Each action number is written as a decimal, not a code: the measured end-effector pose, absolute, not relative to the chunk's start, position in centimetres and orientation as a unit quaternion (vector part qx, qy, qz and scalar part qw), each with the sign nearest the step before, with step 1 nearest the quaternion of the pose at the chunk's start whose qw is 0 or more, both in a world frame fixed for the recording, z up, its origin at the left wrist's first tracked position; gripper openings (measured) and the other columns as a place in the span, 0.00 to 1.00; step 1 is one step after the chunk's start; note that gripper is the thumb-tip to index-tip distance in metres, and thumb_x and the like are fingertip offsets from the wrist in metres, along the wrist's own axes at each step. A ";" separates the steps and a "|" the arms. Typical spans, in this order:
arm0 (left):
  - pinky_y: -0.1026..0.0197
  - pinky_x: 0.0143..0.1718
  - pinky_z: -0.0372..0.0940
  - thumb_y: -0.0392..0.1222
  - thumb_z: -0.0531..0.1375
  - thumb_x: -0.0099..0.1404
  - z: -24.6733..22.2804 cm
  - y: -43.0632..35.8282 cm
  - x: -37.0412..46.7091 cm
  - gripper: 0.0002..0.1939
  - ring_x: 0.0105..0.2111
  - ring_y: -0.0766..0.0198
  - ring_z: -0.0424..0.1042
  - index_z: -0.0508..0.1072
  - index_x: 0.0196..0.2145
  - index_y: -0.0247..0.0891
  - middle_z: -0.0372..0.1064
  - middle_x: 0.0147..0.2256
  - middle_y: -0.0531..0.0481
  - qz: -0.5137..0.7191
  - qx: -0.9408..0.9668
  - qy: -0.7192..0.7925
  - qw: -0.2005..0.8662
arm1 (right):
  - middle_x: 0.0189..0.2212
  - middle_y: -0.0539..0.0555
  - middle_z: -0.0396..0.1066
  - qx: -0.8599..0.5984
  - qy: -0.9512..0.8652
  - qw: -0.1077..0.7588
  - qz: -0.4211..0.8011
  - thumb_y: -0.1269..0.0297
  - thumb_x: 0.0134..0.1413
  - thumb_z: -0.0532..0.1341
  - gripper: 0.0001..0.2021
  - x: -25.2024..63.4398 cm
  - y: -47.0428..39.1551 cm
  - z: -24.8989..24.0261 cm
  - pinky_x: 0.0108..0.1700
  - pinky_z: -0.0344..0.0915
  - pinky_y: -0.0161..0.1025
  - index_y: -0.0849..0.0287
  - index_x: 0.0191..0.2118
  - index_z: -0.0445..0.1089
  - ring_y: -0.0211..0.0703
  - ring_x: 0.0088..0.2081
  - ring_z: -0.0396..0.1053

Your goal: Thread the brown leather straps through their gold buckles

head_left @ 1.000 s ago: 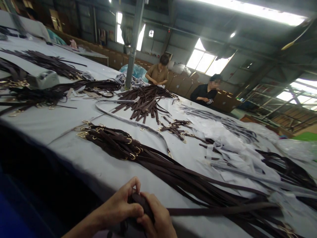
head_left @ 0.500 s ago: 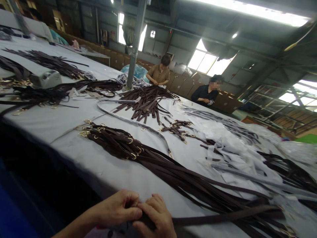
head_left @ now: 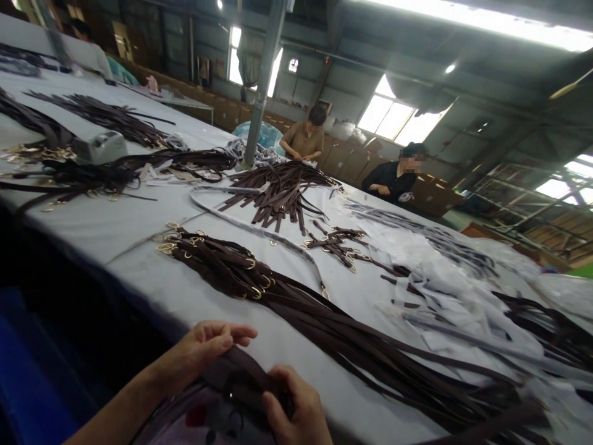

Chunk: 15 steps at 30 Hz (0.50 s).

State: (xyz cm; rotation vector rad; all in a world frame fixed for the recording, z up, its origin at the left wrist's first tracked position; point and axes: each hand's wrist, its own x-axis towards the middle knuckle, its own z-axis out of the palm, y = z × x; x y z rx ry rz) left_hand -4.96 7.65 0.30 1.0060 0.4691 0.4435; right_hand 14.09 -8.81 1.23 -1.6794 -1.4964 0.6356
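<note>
A dark brown strap (head_left: pixel 252 371) bends in front of my body at the table's near edge. My right hand (head_left: pixel 299 408) is closed round it, thumb and fingers pressed on the strap. Just above its other part, my left hand (head_left: pixel 215 340) has its fingers stretched out; whether its underside touches the strap I cannot tell. Beyond both hands lies a long bundle of dark brown straps (head_left: pixel 324 315) with gold-coloured metal hooks and rings, running toward the lower right of the white-covered table (head_left: pixel 152 284).
More straps (head_left: pixel 282 191) are piled mid-table, with short hooked pieces (head_left: pixel 338 244) nearby. White wrapping material (head_left: pixel 440 272) lies to the right. A grey box-like device (head_left: pixel 104 147) sits on the left. A metal post (head_left: pixel 264 86) rises past the table; two people (head_left: pixel 303 139) work across it.
My left hand has moved up and left from my right hand, and its fingers have straightened. The strap between them now shows as a bend. My right hand keeps its grip.
</note>
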 end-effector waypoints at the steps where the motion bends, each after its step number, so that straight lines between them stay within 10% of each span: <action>1: 0.57 0.51 0.64 0.56 0.66 0.61 0.4 7.3 -4.5 0.20 0.51 0.52 0.69 0.78 0.40 0.36 0.72 0.54 0.39 0.209 0.495 0.210 0.817 | 0.36 0.53 0.76 -0.656 -0.573 0.401 0.283 0.66 0.57 0.59 0.10 13.8 -8.7 1.3 0.41 0.69 0.37 0.56 0.45 0.71 0.44 0.37 0.74; 9: 0.62 0.39 0.67 0.36 0.64 0.55 2.3 3.7 -1.0 0.15 0.38 0.56 0.75 0.80 0.42 0.37 0.79 0.38 0.50 0.095 0.601 0.158 0.778 | 0.30 0.50 0.68 -0.621 -0.425 0.498 0.432 0.45 0.62 0.59 0.19 13.2 -9.0 1.3 0.25 0.59 0.34 0.56 0.46 0.70 0.37 0.25 0.62; 15: 0.65 0.34 0.62 0.45 0.63 0.61 1.4 5.3 -2.8 0.11 0.33 0.62 0.69 0.78 0.36 0.35 0.74 0.31 0.52 0.163 0.691 0.225 0.668 | 0.23 0.44 0.59 -0.592 -0.378 0.525 0.480 0.39 0.57 0.61 0.23 14.1 -9.4 2.0 0.27 0.50 0.34 0.57 0.35 0.66 0.34 0.24 0.55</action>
